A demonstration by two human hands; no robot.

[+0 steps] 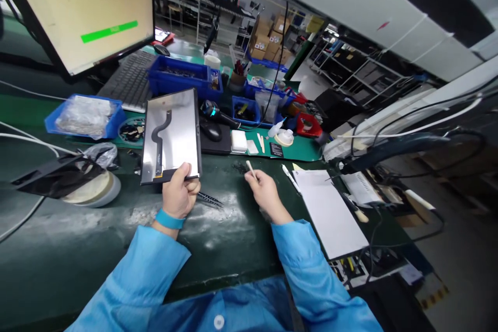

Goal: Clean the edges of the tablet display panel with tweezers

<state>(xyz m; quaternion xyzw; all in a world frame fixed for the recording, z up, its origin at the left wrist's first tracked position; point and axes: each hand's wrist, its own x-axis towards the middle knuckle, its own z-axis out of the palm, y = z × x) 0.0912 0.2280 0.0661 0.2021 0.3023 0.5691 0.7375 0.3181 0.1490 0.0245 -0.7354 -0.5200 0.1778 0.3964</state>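
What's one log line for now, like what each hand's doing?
left hand: holding silvery panel by lower edge | right hand: pinching thin pale stick | panel and stick: apart | monitor: green bar showing

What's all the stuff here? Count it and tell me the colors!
Panel: one, silver, in left hand
Thin stick: one, pale, in right hand
Monitor: one, black frame, upper left
Keyboard: one, dark, below monitor
Bins: several, blue, back of bench
Tweezers: count unclear, dark, beside left hand
Paper: one top sheet, white, right
Pen: one, white, beside paper
Boxes: several, brown, background
Workbench: one, green, below hands
Small things: uncountable, mixed colors, around bench
Wristband: one, blue, left wrist
Sleeves: two, blue, on arms
Left hand, right hand: two, bare, lower middle
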